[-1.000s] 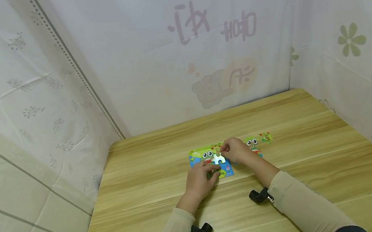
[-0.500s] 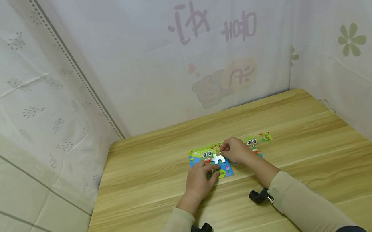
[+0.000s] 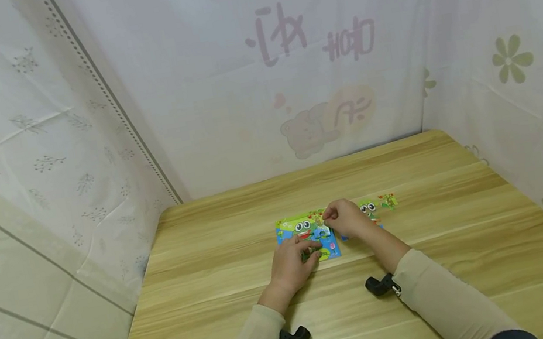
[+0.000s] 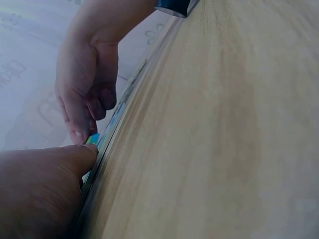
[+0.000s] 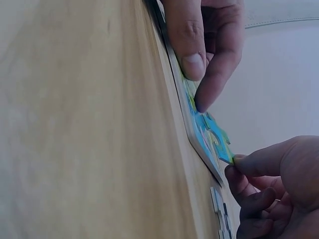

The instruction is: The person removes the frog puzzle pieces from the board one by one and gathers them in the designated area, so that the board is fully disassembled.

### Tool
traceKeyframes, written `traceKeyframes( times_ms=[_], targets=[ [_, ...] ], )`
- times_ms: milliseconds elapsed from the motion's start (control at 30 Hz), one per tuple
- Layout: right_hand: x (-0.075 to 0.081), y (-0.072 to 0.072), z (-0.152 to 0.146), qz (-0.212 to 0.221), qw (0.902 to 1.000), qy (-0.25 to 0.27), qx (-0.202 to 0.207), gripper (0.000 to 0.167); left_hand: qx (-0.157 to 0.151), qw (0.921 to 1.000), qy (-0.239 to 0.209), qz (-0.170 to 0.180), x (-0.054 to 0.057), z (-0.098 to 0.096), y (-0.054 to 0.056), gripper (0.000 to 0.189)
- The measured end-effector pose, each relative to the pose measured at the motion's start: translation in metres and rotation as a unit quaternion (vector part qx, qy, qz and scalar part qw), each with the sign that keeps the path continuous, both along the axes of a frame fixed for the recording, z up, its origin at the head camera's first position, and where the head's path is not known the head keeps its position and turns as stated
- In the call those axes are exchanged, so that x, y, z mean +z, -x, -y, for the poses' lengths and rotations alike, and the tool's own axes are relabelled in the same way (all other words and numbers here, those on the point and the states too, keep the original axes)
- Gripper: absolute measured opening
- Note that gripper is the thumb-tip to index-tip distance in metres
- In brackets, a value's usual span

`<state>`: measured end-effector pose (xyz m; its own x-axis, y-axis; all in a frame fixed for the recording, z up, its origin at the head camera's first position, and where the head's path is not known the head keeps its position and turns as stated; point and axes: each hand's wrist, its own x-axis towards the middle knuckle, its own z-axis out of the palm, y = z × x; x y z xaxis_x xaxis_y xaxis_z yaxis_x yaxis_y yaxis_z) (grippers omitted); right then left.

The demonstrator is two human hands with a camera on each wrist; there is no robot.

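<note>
A frog jigsaw puzzle [image 3: 286, 225] in green and blue lies on the wooden table in the head view. My right hand [image 3: 348, 221] pinches a jigsaw piece [image 5: 219, 139] by its edge, between thumb and index finger. The right wrist view has this piece tilted low over the puzzle, its far end close to the left fingertip. On the near part of the puzzle my left hand [image 3: 290, 264] rests, thumb and index finger spread and touching the picture. That hand covers the puzzle's lower left.
Right of the puzzle lie other frog picture pieces [image 3: 369, 210], partly behind the right forearm. A small jigsaw piece [image 3: 388, 201] sits at their upper right. Printed curtains [image 3: 220, 112] stand behind the table [image 3: 203, 275] and at both sides.
The piece in the right hand has turned from a bright, glaring face to a flatter slant, its colours now showing. The right hand has shifted very slightly; the left stays in place.
</note>
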<state>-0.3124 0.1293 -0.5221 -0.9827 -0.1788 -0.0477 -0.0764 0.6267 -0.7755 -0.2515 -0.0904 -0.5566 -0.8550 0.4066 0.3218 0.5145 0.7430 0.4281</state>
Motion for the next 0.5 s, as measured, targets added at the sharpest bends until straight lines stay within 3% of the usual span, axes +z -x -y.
traceKeyframes(
  times_ms=[500],
  targets=[
    [0.008, -0.001, -0.019, -0.011, 0.9997, 0.017, 0.013, 0.010, 0.003, 1.0000, -0.003, -0.005, -0.001, 0.000, 0.000, 0.016]
  ],
)
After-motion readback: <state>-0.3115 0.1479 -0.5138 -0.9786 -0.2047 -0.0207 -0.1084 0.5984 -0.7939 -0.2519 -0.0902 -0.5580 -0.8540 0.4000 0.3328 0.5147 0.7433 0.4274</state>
